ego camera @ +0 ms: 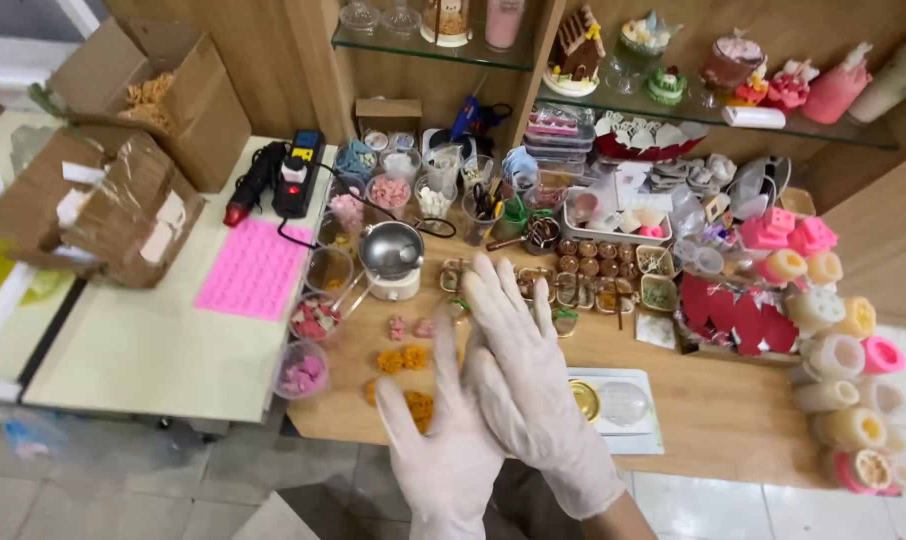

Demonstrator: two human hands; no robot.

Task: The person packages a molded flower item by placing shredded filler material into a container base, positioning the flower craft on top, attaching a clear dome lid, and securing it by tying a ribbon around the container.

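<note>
Both gloved hands hover above the near edge of the wooden surface (733, 420), holding nothing. The left hand (451, 440) and right hand (528, 370) overlap, each grip spread open with fingers apart. The orange flower pieces (403, 360) lie just left of the left hand, nearer to it.

One head-worn view looks steeply down, close over the wooden worktable (733, 420), facing the shelves (713, 115).
</note>
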